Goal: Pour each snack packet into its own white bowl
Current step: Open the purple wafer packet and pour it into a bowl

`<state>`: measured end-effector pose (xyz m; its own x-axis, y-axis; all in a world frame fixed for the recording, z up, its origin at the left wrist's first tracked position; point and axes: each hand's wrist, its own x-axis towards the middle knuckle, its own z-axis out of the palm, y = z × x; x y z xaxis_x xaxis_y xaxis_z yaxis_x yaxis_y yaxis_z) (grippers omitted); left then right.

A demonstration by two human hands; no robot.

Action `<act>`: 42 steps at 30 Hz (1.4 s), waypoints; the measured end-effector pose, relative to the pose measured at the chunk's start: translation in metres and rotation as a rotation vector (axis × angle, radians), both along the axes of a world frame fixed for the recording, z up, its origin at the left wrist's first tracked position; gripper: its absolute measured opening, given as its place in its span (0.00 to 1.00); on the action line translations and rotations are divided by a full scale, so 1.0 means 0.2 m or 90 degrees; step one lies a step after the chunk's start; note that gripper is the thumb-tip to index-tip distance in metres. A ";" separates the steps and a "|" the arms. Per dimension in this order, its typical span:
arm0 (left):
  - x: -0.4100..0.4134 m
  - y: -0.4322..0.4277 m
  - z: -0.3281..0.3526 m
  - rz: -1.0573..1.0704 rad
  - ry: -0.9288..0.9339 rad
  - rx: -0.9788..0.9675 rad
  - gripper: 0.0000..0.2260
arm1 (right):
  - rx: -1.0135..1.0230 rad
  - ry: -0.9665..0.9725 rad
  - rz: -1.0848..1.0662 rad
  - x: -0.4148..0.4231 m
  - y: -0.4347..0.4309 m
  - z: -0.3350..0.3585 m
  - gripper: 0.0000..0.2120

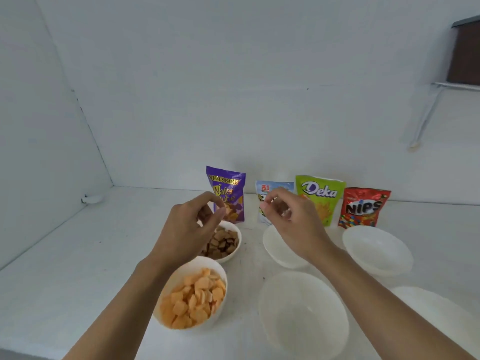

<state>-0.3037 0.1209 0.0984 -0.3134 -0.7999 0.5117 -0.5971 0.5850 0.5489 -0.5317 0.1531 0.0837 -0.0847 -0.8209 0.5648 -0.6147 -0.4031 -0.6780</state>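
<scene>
Four snack packets stand in a row at the back of the white table: a purple wafer packet (228,181), a pale blue A1 packet (265,188), a green Deka packet (320,194) and a red Nips packet (363,207). A white bowl of brown wafers (237,236) sits below the purple packet. Nearer me is a white bowl of orange crackers (217,267). My left hand (189,227) hovers over the wafer bowl, fingers curled by the purple packet's lower part. My right hand (293,222) hangs in front of the A1 packet, fingers loosely curled, holding nothing I can see.
Empty white bowls stand at the right: one (272,245) under my right wrist, one (376,252) below the Nips packet, a large one (304,315) near me. A white rim (426,305) shows at the lower right. White walls close off the back and left.
</scene>
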 end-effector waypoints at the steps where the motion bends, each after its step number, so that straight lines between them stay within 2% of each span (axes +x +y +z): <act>1: 0.00 -0.10 -0.01 0.008 -0.004 0.005 0.01 | 0.003 0.011 0.005 0.01 -0.10 -0.01 0.05; 7: -0.02 -0.70 -0.10 0.047 -0.062 0.054 0.06 | 0.048 0.098 -0.022 0.01 -0.64 -0.01 0.07; 11: -0.07 -1.01 -0.17 0.063 -0.087 0.058 0.12 | 0.027 0.223 -0.084 0.02 -0.96 -0.04 0.07; 13: -0.10 -1.12 -0.19 0.079 -0.112 0.057 0.16 | 0.048 0.268 -0.102 0.03 -1.09 -0.06 0.11; 17: -0.13 -1.28 -0.23 0.096 -0.244 0.077 0.20 | 0.123 0.364 -0.119 0.06 -1.24 -0.12 0.17; 20: -0.13 -1.35 -0.27 0.101 -0.306 0.093 0.18 | 0.140 0.427 -0.140 0.08 -1.29 -0.16 0.14; 24: -0.10 -1.40 -0.27 0.108 -0.276 0.059 0.11 | 0.146 0.395 -0.127 0.12 -1.31 -0.17 0.08; 27: -0.03 -1.42 -0.23 0.129 -0.304 0.001 0.07 | 0.111 0.356 -0.100 0.18 -1.32 -0.16 0.07; 33: 0.24 -1.38 -0.03 0.163 -0.257 -0.074 0.06 | -0.024 0.272 -0.047 0.42 -1.35 -0.01 0.08; 37: 0.47 -1.30 0.08 0.158 -0.193 -0.086 0.06 | -0.060 0.208 0.008 0.62 -1.33 0.07 0.06; 42: 0.82 -1.17 0.13 0.121 -0.174 -0.054 0.07 | -0.064 0.164 0.076 0.91 -1.23 0.11 0.08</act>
<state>-0.1388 -0.1138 0.1251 -0.2971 -0.8151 0.4973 -0.8182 0.4858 0.3074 -0.3497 -0.0933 0.1060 0.1663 -0.7552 0.6340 -0.7051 -0.5405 -0.4590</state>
